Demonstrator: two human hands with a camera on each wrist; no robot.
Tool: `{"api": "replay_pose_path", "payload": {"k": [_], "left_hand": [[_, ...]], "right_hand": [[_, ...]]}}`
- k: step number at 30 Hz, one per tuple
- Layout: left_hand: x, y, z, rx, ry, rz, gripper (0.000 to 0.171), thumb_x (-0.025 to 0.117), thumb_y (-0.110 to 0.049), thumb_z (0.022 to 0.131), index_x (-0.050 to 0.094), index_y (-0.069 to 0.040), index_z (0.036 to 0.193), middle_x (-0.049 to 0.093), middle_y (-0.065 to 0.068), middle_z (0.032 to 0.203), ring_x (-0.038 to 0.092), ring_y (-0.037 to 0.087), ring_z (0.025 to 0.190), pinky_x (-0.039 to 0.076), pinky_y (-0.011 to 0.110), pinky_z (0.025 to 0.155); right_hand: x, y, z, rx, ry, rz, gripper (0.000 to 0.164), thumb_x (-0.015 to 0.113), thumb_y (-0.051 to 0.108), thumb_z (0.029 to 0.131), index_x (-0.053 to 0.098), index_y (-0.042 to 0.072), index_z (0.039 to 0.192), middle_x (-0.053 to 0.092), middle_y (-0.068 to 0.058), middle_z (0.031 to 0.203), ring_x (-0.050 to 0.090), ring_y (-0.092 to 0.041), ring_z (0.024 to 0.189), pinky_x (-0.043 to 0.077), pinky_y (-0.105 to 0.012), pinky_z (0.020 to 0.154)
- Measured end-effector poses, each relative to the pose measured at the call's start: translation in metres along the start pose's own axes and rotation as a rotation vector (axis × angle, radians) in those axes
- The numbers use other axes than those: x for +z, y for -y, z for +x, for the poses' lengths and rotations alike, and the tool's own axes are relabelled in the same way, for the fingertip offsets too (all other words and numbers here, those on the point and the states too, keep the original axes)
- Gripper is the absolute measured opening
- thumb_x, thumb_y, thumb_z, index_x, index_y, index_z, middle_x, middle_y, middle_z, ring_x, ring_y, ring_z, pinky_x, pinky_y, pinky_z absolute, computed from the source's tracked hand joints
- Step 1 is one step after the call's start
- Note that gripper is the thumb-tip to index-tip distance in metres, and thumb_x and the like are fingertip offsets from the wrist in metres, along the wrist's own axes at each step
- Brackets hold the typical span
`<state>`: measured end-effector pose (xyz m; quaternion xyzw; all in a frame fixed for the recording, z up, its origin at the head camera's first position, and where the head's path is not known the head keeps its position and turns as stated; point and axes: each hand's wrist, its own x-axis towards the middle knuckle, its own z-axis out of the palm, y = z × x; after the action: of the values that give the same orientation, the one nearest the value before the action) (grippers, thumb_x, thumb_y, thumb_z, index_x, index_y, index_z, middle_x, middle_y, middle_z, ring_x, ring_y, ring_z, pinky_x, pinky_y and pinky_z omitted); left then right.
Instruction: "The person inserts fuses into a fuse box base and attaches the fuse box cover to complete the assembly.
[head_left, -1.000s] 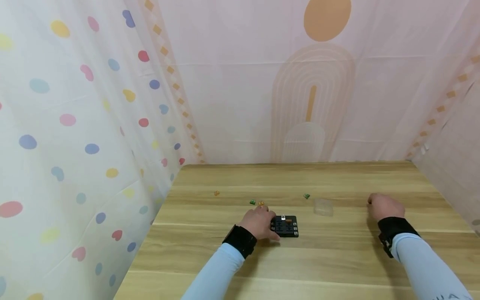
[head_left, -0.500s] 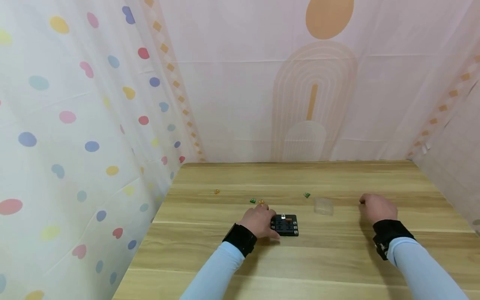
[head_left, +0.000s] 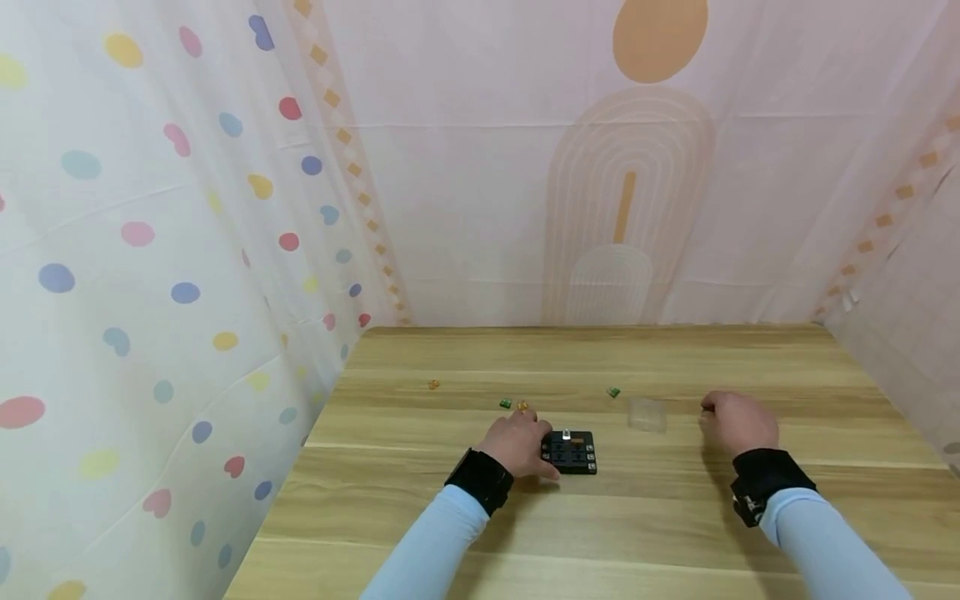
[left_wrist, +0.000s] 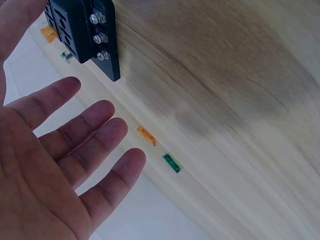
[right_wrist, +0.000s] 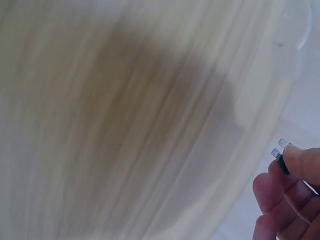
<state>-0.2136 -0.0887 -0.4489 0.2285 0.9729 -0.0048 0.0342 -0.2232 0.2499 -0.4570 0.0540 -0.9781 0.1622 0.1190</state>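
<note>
A black fuse block (head_left: 572, 454) lies on the table, with an orange blade fuse (head_left: 577, 441) seated in it and metal screw terminals along its side. My left hand (head_left: 517, 446) is at the block's left end, thumb near the front corner; the left wrist view shows its fingers spread and fairly straight. Whether they press the block cannot be told. To the right, my right hand (head_left: 742, 423) pinches a green blade fuse (right_wrist: 283, 164) between thumb and fingertips, its metal prongs sticking out. The rest of that fuse is hidden by the thumb.
A clear plastic cover (head_left: 647, 414) lies between the block and my right hand. Loose green fuses (head_left: 506, 403) (head_left: 613, 392) and orange fuses (head_left: 522, 406) (head_left: 433, 385) lie behind the block and to the left. A patterned curtain (head_left: 480, 208) hangs behind the table.
My right hand has moved left across the table towards the clear cover, still pinching the fuse. My left hand and the fuse block have stayed in place.
</note>
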Motion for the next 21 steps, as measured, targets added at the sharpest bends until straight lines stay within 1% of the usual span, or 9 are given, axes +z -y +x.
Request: {"api": "replay_pose_path", "payload": {"k": [3,8,14,17,21], "left_hand": [[-0.001,0.0,-0.001,0.003,0.005,-0.002,0.071,0.082,-0.061,0.07,0.067,-0.018,0.125,0.064,0.003,0.112,0.06,0.019,0.101,0.052,0.036,0.083],[-0.001,0.0,-0.001,0.009,0.002,0.004,0.072,0.082,-0.061,0.07,0.067,-0.018,0.126,0.065,0.004,0.114,0.061,0.02,0.102,0.053,0.036,0.083],[0.002,0.0,-0.001,0.021,-0.013,0.011,0.073,0.082,-0.061,0.071,0.067,-0.017,0.126,0.064,0.005,0.114,0.061,0.021,0.103,0.053,0.036,0.082],[0.005,0.001,-0.001,0.02,-0.022,0.009,0.074,0.081,-0.062,0.071,0.066,-0.017,0.127,0.064,0.006,0.116,0.061,0.022,0.104,0.053,0.037,0.081],[0.006,0.001,-0.001,0.014,-0.028,0.005,0.074,0.081,-0.062,0.07,0.066,-0.018,0.128,0.063,0.006,0.12,0.061,0.022,0.108,0.053,0.037,0.083]], "right_hand": [[0.002,0.008,-0.002,-0.011,-0.025,0.008,0.014,0.073,0.004,0.085,0.072,-0.004,0.097,0.071,-0.022,0.092,0.067,-0.04,0.082,0.053,-0.052,0.067],[0.005,0.019,-0.004,-0.027,-0.048,0.007,0.013,0.072,0.002,0.085,0.073,-0.003,0.097,0.071,-0.021,0.09,0.067,-0.039,0.078,0.053,-0.051,0.062],[0.009,0.031,-0.007,-0.051,-0.072,-0.04,0.008,0.071,-0.001,0.085,0.073,-0.001,0.093,0.071,-0.02,0.087,0.067,-0.036,0.07,0.051,-0.048,0.054],[0.009,0.039,-0.009,-0.068,-0.078,-0.055,0.008,0.071,-0.002,0.084,0.074,0.0,0.092,0.071,-0.019,0.087,0.067,-0.035,0.07,0.051,-0.047,0.054],[0.01,0.051,-0.011,-0.074,-0.067,-0.039,0.011,0.072,-0.001,0.085,0.074,0.001,0.095,0.069,-0.019,0.089,0.066,-0.034,0.072,0.052,-0.046,0.054]]}}
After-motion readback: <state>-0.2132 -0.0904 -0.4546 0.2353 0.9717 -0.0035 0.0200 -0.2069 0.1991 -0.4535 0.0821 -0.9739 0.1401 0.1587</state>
